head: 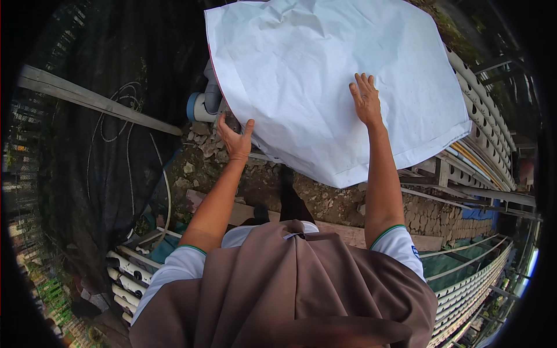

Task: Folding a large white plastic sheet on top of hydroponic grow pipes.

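A large white tarpaulin sheet, creased and with a red strip along its left edge, spreads out in front of me. Its near corner hangs down in a point over the ground. My right hand is over the right half of the sheet, palm down, with the fingers extended; whether it presses on the surface is hard to tell. At the sheet's left edge is my left hand, thumb and fingers spread, holding nothing that I can see. Just beyond it, a grey pipe elbow joins a white pipe with a blue end.
White pipes with rows of holes lie on a rack to the right, beside thin yellow and white tubes. More perforated pipes stand behind on the right. A post, a loose hose and dark netting are at left. Rubble covers the ground.
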`<act>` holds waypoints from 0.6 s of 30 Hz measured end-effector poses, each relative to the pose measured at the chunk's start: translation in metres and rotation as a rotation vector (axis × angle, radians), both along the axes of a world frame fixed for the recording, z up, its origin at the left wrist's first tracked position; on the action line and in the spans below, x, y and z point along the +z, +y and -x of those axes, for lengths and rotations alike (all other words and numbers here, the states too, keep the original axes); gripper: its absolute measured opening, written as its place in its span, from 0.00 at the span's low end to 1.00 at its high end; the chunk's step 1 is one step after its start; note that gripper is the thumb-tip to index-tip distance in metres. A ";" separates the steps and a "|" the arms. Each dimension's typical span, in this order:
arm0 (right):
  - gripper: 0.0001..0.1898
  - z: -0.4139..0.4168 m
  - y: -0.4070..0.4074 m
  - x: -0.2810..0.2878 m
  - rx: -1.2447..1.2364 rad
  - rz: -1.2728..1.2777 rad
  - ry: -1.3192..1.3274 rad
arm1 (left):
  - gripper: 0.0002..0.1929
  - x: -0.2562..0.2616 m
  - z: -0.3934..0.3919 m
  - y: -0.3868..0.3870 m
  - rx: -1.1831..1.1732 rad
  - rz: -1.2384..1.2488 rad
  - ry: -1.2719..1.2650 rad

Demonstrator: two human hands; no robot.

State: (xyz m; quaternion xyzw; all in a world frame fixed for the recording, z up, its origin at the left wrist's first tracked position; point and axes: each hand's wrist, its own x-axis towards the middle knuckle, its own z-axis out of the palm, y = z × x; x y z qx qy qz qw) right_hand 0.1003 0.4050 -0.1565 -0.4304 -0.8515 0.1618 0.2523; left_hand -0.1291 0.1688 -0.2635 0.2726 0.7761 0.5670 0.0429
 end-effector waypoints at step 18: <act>0.34 -0.003 0.012 -0.026 0.086 0.102 -0.077 | 0.46 -0.056 -0.042 -0.014 -0.164 -0.054 -0.939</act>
